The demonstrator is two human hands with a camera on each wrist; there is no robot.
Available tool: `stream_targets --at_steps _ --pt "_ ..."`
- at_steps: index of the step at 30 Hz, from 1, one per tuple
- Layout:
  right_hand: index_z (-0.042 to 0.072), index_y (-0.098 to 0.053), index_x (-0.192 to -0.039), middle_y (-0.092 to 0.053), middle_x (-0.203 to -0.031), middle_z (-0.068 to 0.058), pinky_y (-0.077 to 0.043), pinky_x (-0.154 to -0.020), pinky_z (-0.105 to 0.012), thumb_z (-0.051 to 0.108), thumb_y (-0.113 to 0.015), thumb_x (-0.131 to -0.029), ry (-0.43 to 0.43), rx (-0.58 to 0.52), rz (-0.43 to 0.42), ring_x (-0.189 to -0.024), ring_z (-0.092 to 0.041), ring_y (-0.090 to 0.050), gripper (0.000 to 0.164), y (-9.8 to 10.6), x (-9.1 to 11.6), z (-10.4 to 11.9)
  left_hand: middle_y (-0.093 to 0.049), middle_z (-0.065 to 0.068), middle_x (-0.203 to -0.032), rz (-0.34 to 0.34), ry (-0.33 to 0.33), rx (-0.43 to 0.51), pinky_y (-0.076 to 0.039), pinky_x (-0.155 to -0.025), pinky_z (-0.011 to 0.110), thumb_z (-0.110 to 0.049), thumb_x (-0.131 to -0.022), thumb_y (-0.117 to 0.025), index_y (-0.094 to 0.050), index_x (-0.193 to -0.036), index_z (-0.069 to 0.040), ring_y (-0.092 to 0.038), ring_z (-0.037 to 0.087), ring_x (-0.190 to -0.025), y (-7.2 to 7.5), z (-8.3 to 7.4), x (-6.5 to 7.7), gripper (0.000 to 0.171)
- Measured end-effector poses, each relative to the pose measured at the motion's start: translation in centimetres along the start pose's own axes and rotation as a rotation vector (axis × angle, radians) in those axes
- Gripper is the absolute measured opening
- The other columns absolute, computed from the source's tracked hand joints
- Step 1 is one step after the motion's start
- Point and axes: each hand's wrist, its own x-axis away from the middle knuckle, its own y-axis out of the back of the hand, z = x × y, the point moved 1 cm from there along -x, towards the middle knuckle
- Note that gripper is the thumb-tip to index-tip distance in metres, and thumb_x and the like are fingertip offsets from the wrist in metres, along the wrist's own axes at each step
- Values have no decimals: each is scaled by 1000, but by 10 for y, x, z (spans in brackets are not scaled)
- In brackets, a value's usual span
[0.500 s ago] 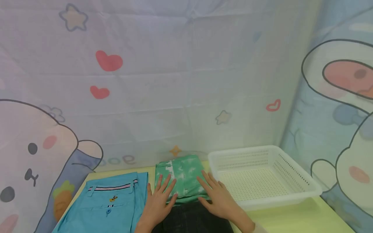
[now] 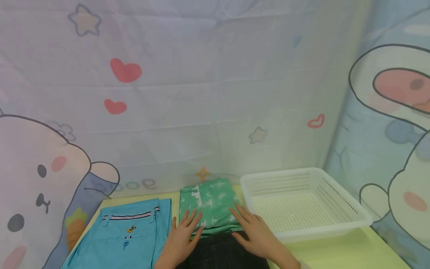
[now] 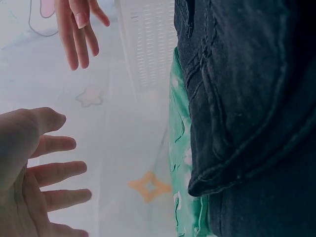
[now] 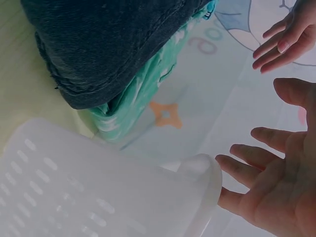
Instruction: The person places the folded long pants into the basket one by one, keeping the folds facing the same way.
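My left hand hovers with spread fingers over the near edge of a folded green-and-white garment. My right hand, fingers likewise apart, is above that garment's right side. Both wrist views show a gap between the hands and the cloth; neither hand holds anything. Below and between them lies a dark denim garment, its stitched seams visible in the left wrist view. It lies in front of the green one, partly hidden by the hands. Left of my left hand are light-blue trousers with a striped waistband.
A white perforated plastic basket stands at the right, close beside my right hand, with no contents showing. A pale yellow-green table bears everything. Behind hangs a cartoon-printed cloth backdrop, continuing down the right side.
Both hands have drawn back slightly toward me, and a bit more of the green garment shows. The clothes and basket have stayed in place.
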Motion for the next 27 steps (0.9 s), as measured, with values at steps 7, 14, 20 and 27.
stream_targets --at_steps 7,14,20,27 --pt "17 -26 -141 -32 -143 -12 -44 -87 -51 44 -45 -90 0 -2 -16 -125 -31 -41 61 -1 7 -2 -45 13 -135 37 -7 49 -32 -94 62 -30 -89 -51 -46 -131 -14 -43 40 -121 0 2 4 44" --pt "14 -27 -141 -38 -139 -16 -48 -84 -46 36 -50 -90 20 -7 -50 -118 -30 -48 61 -3 13 -3 -56 13 -123 8 -51 31 -48 -80 46 -29 -89 -52 -53 -125 -12 -58 30 -103 -1 1 8 39" --pt "11 -29 -140 -38 -139 -14 -47 -87 -42 33 -54 -88 23 10 -84 -116 -27 -50 61 -6 17 -5 -59 15 -117 -2 -91 55 -52 -69 33 -24 -89 -53 -57 -120 -9 -63 25 -88 0 2 11 34" --pt "7 -33 -138 -43 -136 -12 -49 -87 -36 24 -62 -83 86 25 -160 -115 -24 -51 64 -7 22 -5 -62 15 -111 46 -62 113 -46 -54 24 -23 -88 -53 -59 -116 -7 -61 12 -63 -3 3 14 32"
